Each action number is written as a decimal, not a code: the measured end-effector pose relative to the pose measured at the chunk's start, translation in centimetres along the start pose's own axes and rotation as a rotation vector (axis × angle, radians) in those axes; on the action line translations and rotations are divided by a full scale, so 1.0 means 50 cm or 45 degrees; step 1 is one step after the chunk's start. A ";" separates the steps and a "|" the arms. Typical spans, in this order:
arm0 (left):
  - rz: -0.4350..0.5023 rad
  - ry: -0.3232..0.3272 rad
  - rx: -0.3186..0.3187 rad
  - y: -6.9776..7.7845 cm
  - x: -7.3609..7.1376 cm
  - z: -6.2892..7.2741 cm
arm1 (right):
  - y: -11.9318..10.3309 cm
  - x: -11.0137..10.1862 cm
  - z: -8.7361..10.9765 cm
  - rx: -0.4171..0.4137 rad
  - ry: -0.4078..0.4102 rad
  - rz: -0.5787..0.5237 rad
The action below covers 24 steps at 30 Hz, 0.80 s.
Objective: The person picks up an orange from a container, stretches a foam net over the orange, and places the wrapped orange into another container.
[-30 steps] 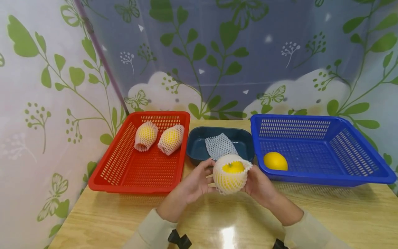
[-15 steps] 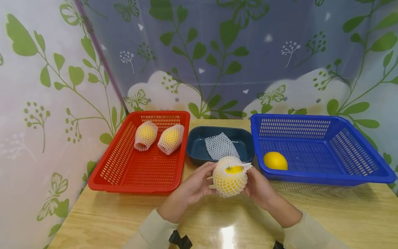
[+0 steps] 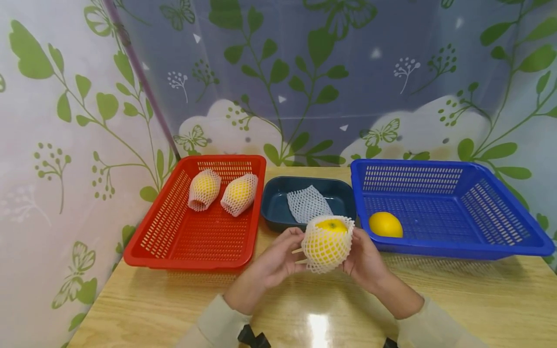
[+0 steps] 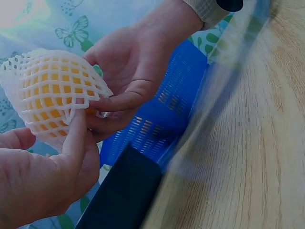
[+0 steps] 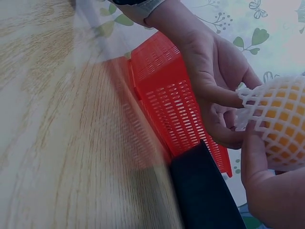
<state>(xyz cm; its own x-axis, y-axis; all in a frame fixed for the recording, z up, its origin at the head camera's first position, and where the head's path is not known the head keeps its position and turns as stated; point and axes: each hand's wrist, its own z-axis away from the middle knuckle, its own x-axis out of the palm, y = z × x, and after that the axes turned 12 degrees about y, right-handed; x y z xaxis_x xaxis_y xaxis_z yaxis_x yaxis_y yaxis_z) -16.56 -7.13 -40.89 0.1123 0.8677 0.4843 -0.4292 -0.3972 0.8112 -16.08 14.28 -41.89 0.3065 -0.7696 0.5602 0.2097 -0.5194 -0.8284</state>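
Note:
Both hands hold an orange (image 3: 333, 225) dressed in a white foam fruit net (image 3: 326, 253), above the table in front of the dark tray. My left hand (image 3: 278, 261) pinches the net from the left, thumb and fingers at its edge. On the other side my right hand (image 3: 365, 261) grips the net's rim near the opening. The fruit's stem end shows through that opening, facing up. In the left wrist view, fingertips of both hands meet at the net (image 4: 57, 90). The undersides of the fruit and some fingers are hidden.
A red basket (image 3: 209, 261) at left bears two netted fruits (image 3: 204, 188). The dark teal tray (image 3: 271, 220) in the middle contains a flat foam net (image 3: 308, 204). At right, a blue basket (image 3: 457, 251) contains a bare orange (image 3: 386, 224). A patterned curtain (image 3: 278, 72) stands behind.
The netted orange tilted towards me, then back, and has shifted slightly right, showing more of its stem end. Both hands keep hold of it; baskets and tray have not moved.

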 end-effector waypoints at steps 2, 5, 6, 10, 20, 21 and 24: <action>0.024 0.000 -0.006 -0.002 0.001 -0.001 | 0.000 -0.001 -0.001 -0.008 -0.015 -0.018; 0.051 0.006 -0.024 -0.004 0.000 -0.003 | 0.000 -0.003 -0.002 -0.012 -0.023 -0.028; 0.059 0.008 -0.032 -0.005 0.000 -0.003 | 0.000 -0.003 -0.002 -0.012 -0.025 -0.030; 0.064 0.011 -0.049 -0.005 -0.001 -0.003 | 0.001 -0.004 -0.003 -0.014 -0.030 -0.015; 0.064 0.013 -0.077 0.007 -0.004 0.002 | -0.003 -0.001 -0.003 -0.020 0.004 0.060; 0.065 0.009 -0.074 0.008 -0.003 0.002 | -0.004 0.000 -0.003 -0.016 0.013 0.059; 0.053 -0.015 -0.060 0.010 -0.003 0.003 | -0.006 0.004 -0.002 0.014 0.061 0.067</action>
<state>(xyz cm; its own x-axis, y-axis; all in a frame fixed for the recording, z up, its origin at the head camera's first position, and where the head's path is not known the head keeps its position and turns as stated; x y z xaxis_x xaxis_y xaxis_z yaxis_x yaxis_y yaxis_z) -16.67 -7.52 -40.51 0.1037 0.8473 0.5209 -0.4756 -0.4178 0.7742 -16.20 14.25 -41.55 0.2727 -0.8126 0.5151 0.2046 -0.4741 -0.8564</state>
